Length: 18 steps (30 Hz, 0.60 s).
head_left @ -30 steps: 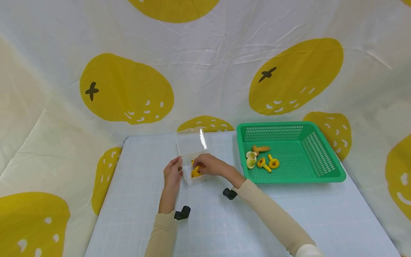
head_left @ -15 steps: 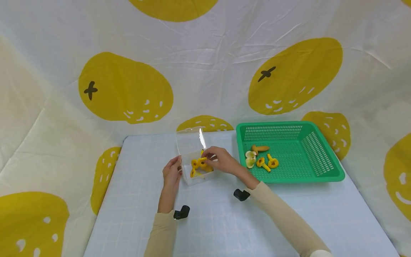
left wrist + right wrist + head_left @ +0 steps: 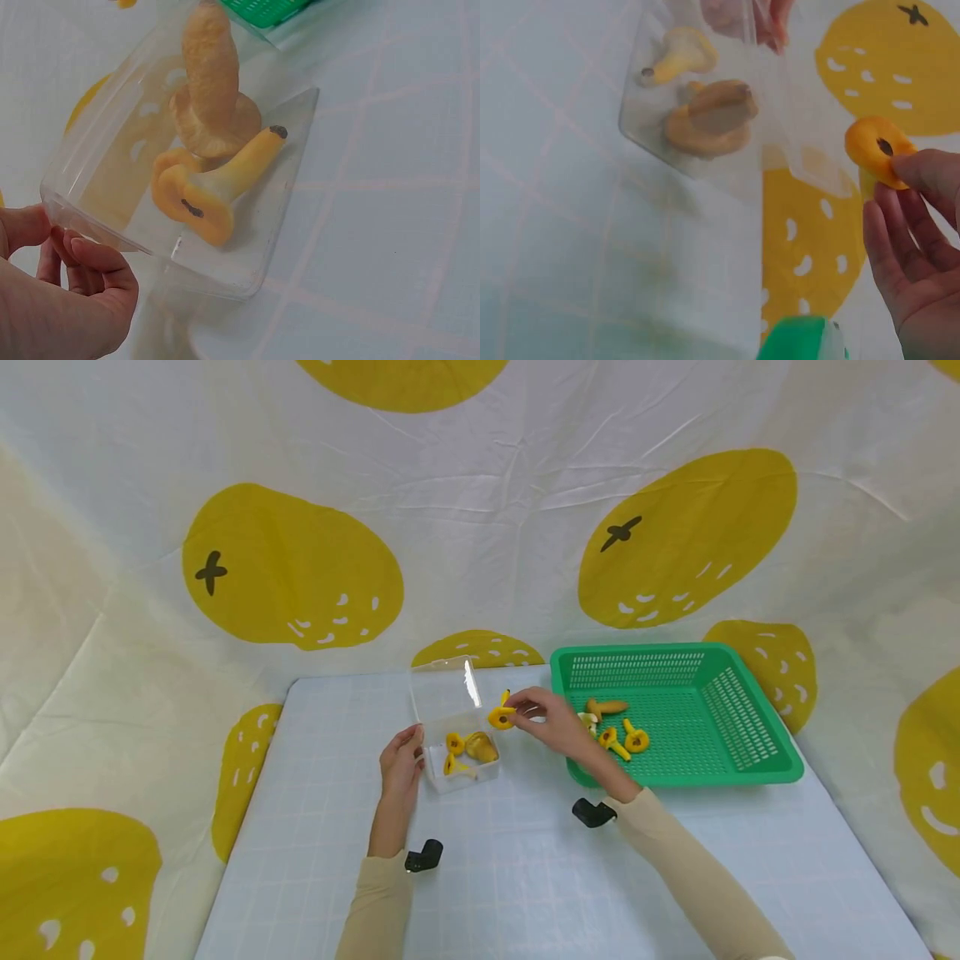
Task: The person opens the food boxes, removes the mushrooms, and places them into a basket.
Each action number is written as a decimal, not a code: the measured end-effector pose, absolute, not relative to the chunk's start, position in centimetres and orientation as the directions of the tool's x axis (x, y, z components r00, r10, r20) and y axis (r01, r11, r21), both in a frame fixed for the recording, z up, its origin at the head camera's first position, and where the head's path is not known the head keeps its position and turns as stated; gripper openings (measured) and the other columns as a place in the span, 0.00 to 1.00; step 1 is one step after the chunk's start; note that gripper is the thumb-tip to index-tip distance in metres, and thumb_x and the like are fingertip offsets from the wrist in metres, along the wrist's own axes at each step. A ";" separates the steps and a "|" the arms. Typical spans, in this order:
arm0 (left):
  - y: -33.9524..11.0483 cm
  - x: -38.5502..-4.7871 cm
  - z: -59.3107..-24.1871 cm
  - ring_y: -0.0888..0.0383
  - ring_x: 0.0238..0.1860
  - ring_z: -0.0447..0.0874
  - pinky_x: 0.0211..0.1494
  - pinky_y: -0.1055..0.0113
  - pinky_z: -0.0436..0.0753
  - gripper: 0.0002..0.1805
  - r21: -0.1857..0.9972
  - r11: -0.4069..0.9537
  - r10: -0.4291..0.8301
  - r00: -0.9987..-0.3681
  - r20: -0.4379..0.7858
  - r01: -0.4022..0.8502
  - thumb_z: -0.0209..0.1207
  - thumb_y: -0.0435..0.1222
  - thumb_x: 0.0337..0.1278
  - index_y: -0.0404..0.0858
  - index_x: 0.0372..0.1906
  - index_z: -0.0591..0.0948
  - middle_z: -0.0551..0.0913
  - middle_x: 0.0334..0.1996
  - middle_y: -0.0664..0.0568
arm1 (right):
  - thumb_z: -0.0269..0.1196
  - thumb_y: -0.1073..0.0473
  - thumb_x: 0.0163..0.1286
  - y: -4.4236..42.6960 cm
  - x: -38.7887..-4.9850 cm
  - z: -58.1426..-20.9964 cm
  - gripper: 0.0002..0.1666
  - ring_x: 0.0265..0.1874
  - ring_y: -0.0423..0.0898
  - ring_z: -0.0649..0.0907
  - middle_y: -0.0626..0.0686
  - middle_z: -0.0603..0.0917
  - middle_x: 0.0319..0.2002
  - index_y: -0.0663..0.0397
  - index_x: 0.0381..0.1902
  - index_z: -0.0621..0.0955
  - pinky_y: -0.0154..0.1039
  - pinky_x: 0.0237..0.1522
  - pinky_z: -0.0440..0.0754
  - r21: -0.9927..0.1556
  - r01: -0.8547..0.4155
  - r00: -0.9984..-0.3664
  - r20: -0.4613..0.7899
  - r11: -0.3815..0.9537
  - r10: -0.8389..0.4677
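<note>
My left hand pinches the left edge of a clear plastic box between thumb and fingers. The box's hinged lid stands raised at the back. Inside lie a tan mushroom and yellow mushrooms; through the clear wall the left wrist view shows the tan mushroom stem up. Just right of the box, my right hand pinches a yellow mushroom by its cap, above the table. In the right wrist view, that mushroom's cap has a dark centre.
To the right, a green plastic basket holds a brown mushroom, yellow mushrooms and a pale one partly behind my right hand. A pale checked cloth covers the table. A lemon-print curtain hangs behind.
My right hand has lifted a yellow mushroom out of the box and moved right, toward the basket. My left hand stays at the box's left side.
</note>
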<state>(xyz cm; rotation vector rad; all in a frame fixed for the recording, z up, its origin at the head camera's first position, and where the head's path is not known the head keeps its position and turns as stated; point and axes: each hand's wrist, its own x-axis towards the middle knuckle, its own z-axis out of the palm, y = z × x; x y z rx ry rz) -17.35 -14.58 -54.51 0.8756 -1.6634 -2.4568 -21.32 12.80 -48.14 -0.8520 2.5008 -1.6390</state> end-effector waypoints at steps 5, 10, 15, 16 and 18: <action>-14.6 -17.4 -54.5 0.55 0.41 0.74 0.35 0.71 0.74 0.24 0.867 -0.412 -0.340 -0.836 -0.430 -0.279 0.63 0.41 0.72 0.31 0.64 0.78 0.80 0.49 0.46 | 0.68 0.66 0.71 15.0 -21.3 -48.0 0.13 0.44 0.54 0.85 0.60 0.85 0.47 0.63 0.52 0.84 0.39 0.50 0.85 -0.870 -0.399 -0.889 0.290 0.289 -0.354; -14.6 -17.4 -54.4 0.56 0.40 0.73 0.35 0.72 0.73 0.23 0.866 -0.407 -0.340 -0.832 -0.438 -0.289 0.63 0.41 0.72 0.32 0.64 0.78 0.80 0.49 0.47 | 0.67 0.66 0.72 17.6 -21.2 -47.7 0.14 0.47 0.50 0.83 0.62 0.84 0.49 0.65 0.54 0.83 0.30 0.51 0.82 -0.898 -0.352 -0.925 0.290 0.266 -0.244; -14.6 -17.3 -54.4 0.57 0.39 0.73 0.33 0.73 0.72 0.24 0.866 -0.404 -0.345 -0.828 -0.442 -0.295 0.63 0.41 0.72 0.32 0.64 0.78 0.80 0.41 0.54 | 0.66 0.66 0.73 20.0 -20.9 -47.8 0.16 0.47 0.41 0.82 0.66 0.83 0.52 0.67 0.56 0.82 0.28 0.53 0.80 -0.924 -0.316 -0.944 0.284 0.216 -0.167; -14.7 -17.4 -54.4 0.57 0.39 0.73 0.33 0.73 0.72 0.23 0.866 -0.404 -0.346 -0.827 -0.444 -0.296 0.64 0.41 0.71 0.32 0.64 0.79 0.79 0.40 0.55 | 0.66 0.67 0.73 20.5 -20.9 -48.0 0.16 0.47 0.40 0.82 0.67 0.82 0.52 0.68 0.56 0.81 0.28 0.52 0.80 -0.926 -0.316 -0.945 0.288 0.206 -0.157; -14.7 -17.4 -54.5 0.57 0.39 0.73 0.33 0.73 0.72 0.23 0.863 -0.407 -0.348 -0.823 -0.448 -0.298 0.64 0.41 0.71 0.33 0.63 0.80 0.79 0.39 0.56 | 0.65 0.67 0.73 21.5 -20.8 -48.2 0.16 0.47 0.41 0.83 0.68 0.82 0.52 0.69 0.56 0.81 0.27 0.51 0.80 -0.925 -0.320 -0.945 0.295 0.207 -0.141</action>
